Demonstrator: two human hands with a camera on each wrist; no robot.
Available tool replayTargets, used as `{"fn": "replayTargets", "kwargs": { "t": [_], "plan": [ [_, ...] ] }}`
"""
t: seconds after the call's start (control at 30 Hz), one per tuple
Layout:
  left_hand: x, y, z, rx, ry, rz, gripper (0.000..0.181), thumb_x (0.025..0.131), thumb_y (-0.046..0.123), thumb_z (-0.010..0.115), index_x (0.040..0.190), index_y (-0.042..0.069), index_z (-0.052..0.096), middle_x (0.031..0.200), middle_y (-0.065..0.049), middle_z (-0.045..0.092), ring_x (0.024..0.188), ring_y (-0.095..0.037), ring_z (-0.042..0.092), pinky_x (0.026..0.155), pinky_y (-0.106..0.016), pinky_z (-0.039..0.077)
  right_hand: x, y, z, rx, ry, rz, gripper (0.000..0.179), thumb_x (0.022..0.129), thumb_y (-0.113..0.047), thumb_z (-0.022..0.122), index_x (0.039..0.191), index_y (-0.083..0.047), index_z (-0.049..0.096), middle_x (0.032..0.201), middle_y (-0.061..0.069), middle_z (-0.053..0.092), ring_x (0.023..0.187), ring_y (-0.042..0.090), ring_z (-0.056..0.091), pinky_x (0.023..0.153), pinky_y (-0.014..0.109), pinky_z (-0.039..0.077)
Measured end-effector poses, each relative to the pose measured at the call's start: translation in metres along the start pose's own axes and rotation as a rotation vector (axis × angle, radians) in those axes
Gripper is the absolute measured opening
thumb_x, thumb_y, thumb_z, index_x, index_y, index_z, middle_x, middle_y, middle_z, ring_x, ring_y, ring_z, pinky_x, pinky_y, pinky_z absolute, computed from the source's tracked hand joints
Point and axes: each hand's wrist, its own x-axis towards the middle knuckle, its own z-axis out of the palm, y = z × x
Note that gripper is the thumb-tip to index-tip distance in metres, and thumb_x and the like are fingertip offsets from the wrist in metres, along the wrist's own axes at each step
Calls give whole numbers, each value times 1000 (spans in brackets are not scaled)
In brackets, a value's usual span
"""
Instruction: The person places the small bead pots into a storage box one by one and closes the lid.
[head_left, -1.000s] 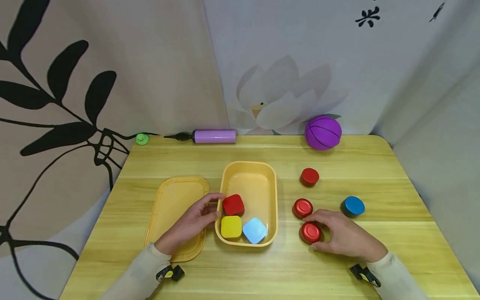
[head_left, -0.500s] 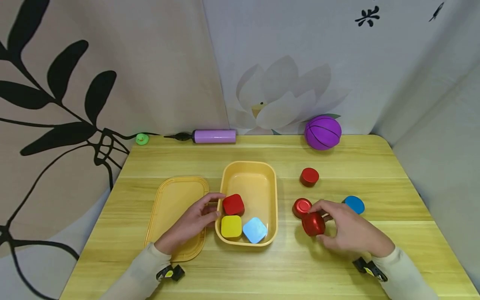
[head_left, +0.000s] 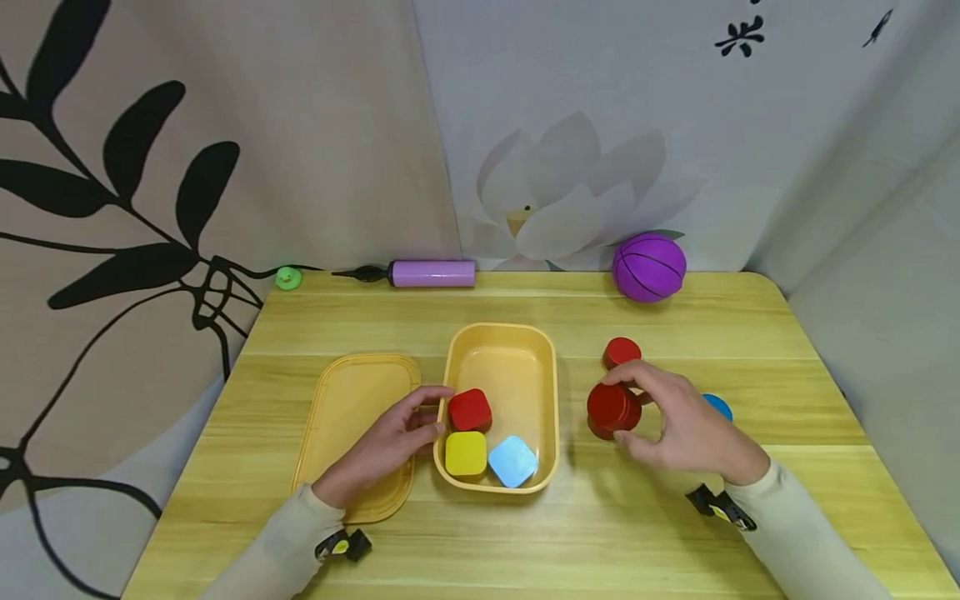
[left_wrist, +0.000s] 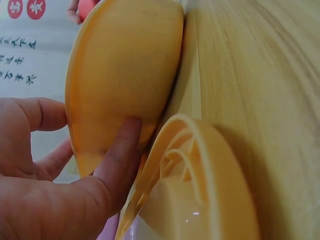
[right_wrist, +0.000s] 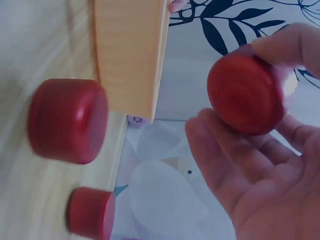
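Observation:
My left hand (head_left: 393, 442) holds the left wall of a yellow plastic box (head_left: 504, 358), digits at the rim and one finger on the outer wall in the left wrist view. In the box lie a red block (head_left: 470, 408), a yellow block (head_left: 466, 455) and a light blue block (head_left: 513, 462). My right hand (head_left: 682, 425) holds a short red cylinder like a small tin (right_wrist: 242, 95) between thumb and fingers. In the head view it overlaps a second red cylinder (right_wrist: 70, 121) on the table; a third red cylinder (head_left: 621, 352) stands just behind.
A yellow lid (head_left: 366, 392) lies left of the box, partly under my left forearm. A blue cylinder (head_left: 717, 406) is mostly hidden behind my right hand. Along the back edge are a green round toy (head_left: 288, 278), a purple pump (head_left: 432, 274) and a purple ball (head_left: 649, 267).
My right hand has lifted the nearest red cylinder, turned it over and carried it back over the second one. My left hand has stayed on the box.

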Motion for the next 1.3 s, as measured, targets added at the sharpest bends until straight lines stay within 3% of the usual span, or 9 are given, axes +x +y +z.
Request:
{"fn": "replayTargets", "kwargs": {
  "t": [0.3, 0.63, 1.03, 1.3],
  "plan": [
    [-1, -2, 0, 15, 1, -3, 49, 108, 20, 61, 155, 25, 48, 157, -12, 45, 134, -33, 56, 97, -36, 61, 35, -8, 4, 42, 3, 0, 64, 77, -11, 91, 132, -22, 61, 123, -12, 69, 95, 5, 64, 83, 28, 57],
    [-1, -1, 1, 32, 6, -2, 49, 108, 21, 61, 155, 27, 48, 157, -10, 45, 136, -34, 56, 98, -38, 60, 66, -9, 21, 22, -65, -3, 66, 81, -17, 83, 143, -19, 60, 127, -13, 66, 106, 4, 63, 91, 31, 57],
    [1, 4, -2, 29, 8, -1, 50, 108, 19, 60, 156, 26, 47, 157, -10, 45, 137, -35, 55, 98, -39, 60, 98, 0, 52, -26, -234, -9, 63, 84, -27, 84, 142, -14, 64, 136, -5, 66, 120, 16, 65, 104, 44, 55],
    [0, 2, -3, -7, -23, 5, 54, 107, 18, 62, 158, 23, 45, 159, -13, 43, 138, -36, 55, 99, -39, 61, 105, 0, 73, -84, -358, -55, 60, 85, -30, 84, 140, -13, 65, 132, -4, 68, 117, 15, 64, 105, 41, 53]
  ]
}}
